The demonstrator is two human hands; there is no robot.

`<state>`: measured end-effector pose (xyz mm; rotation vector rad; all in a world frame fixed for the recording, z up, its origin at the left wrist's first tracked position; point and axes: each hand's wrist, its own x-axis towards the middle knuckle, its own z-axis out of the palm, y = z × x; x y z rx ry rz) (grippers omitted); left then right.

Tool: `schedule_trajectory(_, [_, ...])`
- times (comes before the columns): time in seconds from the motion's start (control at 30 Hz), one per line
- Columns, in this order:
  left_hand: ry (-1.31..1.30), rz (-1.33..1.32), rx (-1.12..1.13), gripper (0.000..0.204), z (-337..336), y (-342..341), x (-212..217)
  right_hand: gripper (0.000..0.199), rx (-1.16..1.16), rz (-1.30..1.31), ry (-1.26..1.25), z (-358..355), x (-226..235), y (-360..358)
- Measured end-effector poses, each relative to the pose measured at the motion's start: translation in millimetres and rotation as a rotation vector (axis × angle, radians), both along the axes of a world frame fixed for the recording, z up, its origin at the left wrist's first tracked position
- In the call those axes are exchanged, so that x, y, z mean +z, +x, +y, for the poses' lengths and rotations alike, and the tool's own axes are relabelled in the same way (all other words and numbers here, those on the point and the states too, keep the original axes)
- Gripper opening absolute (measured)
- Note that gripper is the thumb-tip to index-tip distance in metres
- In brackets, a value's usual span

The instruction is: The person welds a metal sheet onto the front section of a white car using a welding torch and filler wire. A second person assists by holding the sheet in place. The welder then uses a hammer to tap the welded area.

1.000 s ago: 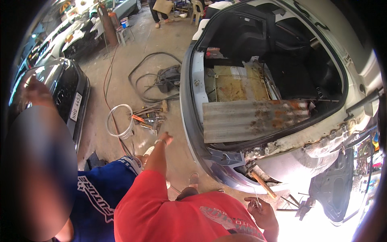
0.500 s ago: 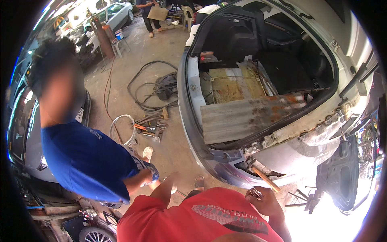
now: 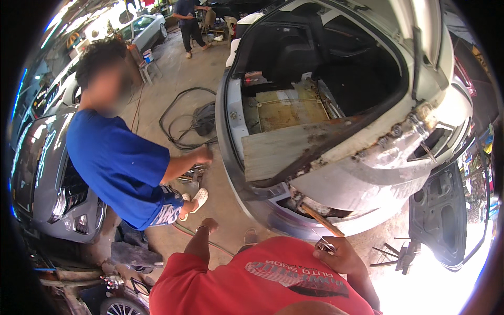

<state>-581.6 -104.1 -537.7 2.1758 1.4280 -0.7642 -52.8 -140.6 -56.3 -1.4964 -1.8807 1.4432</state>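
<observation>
My right hand (image 3: 340,255), in front of my red shirt, is closed around a small shiny metal tool (image 3: 326,244) with a thin rod sticking out; its exact kind is unclear. Just beyond it, a wooden handle (image 3: 323,220) slants out of an opening in the rear corner of the silver car (image 3: 362,178). My left hand (image 3: 209,225) hangs low over the floor, a band at its wrist. Nothing shows in it, and its fingers are too small and foreshortened to read. A corrugated metal sheet (image 3: 275,152) lies across the car's open boot.
At the left, a person in a blue shirt (image 3: 118,157) reaches an arm toward the car. Coiled black cable (image 3: 202,121) and tools (image 3: 191,176) lie on the floor between us. A loose car door panel (image 3: 441,210) stands at the right. Farther back is another person (image 3: 189,23).
The person in blue has stepped away from me and now stretches an arm toward the car. My left arm has swung out and down. My view has shifted; my right hand keeps its grip.
</observation>
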Motion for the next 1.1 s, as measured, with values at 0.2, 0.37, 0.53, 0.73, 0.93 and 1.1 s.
schedule_trajectory(0.2, [0.112, 0.076, -0.022, 0.015, -30.6, 69.3, -4.0, 0.010, -0.024, 0.099, -0.048, -32.1, -2.9, 89.9])
schedule_trajectory(0.37, [-0.057, -0.004, 0.109, 0.024, -87.8, 169.5, -22.2, 0.010, -0.086, 0.191, -0.076, -66.1, -30.4, 173.3])
schedule_trajectory(0.53, [-0.191, -0.123, 0.310, 0.027, -87.0, 271.1, 93.2, 0.012, -0.160, 0.140, -0.068, -92.8, -36.6, 198.0])
schedule_trajectory(0.73, [0.087, -0.091, -0.255, 0.021, -74.4, 198.1, 25.0, 0.013, -0.098, 0.156, 0.027, -94.2, -21.4, 173.3])
schedule_trajectory(0.93, [0.130, -0.036, -0.173, 0.029, -67.2, 103.5, 14.6, 0.021, -0.015, 0.184, 0.156, -92.8, -17.8, 134.1])
schedule_trajectory(1.1, [0.082, -0.079, -0.206, 0.028, -88.8, 74.4, 41.9, 0.035, 0.015, 0.156, 0.201, -91.8, -18.3, 113.9])
